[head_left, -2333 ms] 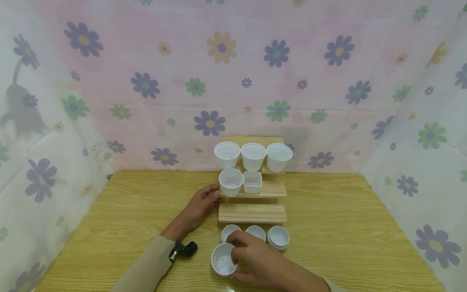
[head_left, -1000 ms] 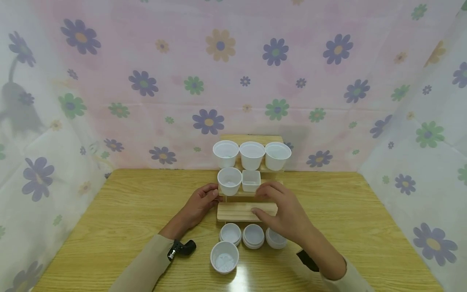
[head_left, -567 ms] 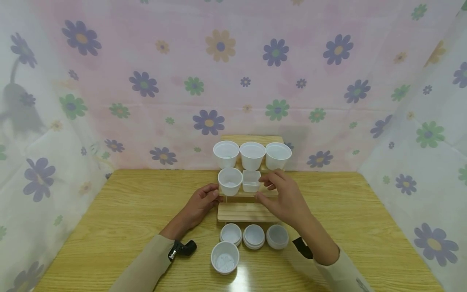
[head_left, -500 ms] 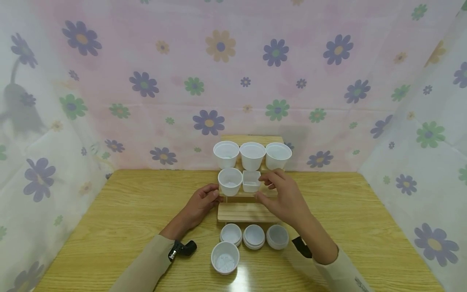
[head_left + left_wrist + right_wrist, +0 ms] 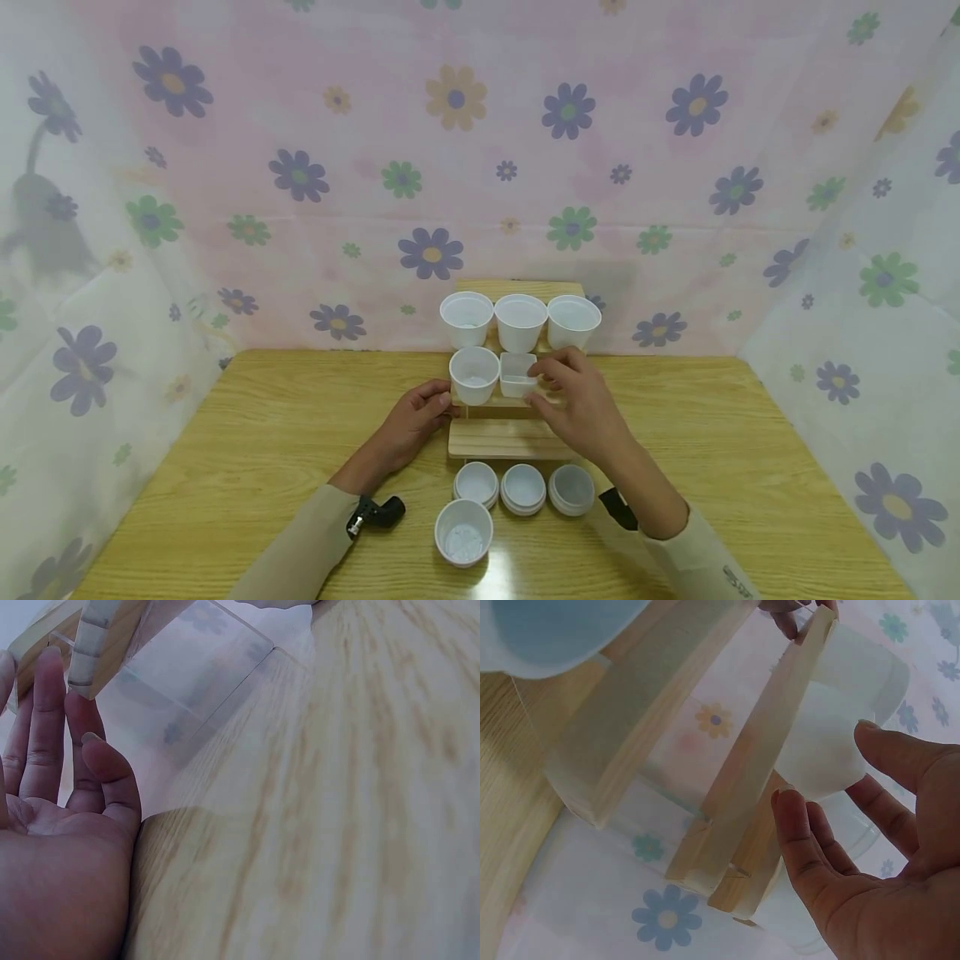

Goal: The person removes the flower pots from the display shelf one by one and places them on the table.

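A stepped wooden display stand (image 5: 498,439) with clear side panels stands at the table's back. My left hand (image 5: 408,425) holds the left end of its second-highest cup row's plank, fingers (image 5: 46,742) reaching up behind the wood in the left wrist view. On that plank are a round white cup (image 5: 474,385) and a small square white cup (image 5: 516,387). My right hand (image 5: 588,408) pinches the square cup's right side, index finger at the rim and thumb at the front corner. The right wrist view shows the thumb (image 5: 889,750) against the white cup wall.
Three larger white cups (image 5: 521,323) line the row above. Three small white pots (image 5: 522,490) sit before the stand, and a round white cup (image 5: 463,533) stands nearer me on the wooden table (image 5: 300,400). Flowered cloth (image 5: 337,250) hangs behind and at both sides.
My right hand has let go of the round cup on the table and moved up to the square cup on the stand. The left hand has stayed on the plank's end.
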The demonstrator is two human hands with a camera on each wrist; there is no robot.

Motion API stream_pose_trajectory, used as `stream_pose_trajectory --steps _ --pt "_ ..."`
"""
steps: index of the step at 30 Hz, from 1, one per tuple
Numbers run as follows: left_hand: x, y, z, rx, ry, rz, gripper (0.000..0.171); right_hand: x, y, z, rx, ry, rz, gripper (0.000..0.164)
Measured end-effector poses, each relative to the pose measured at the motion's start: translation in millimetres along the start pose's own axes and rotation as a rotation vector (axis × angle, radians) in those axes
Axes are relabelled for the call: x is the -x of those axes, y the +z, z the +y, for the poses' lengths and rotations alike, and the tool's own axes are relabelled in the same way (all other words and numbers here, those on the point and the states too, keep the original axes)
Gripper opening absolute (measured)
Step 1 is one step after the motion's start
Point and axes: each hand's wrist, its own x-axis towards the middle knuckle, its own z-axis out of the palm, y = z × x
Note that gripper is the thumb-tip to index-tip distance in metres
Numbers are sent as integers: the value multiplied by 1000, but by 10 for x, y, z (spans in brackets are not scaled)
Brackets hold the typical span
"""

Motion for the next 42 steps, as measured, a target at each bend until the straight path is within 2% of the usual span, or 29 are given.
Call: stream_pose_trajectory --steps 9,22,32,42 --pt "1 -15 -11 -7 3 -6 17 -8 45 9 21 -8 11 18" --pt "-6 -8 -9 -5 10 -14 19 -4 61 17 26 -20 31 18" --pt "8 -21 -12 -2 18 -30 20 19 32 -10 37 2 16 18" --pt "-1 -11 -3 13 12 -17 18 63 -19 -54 68 -25 23 19"
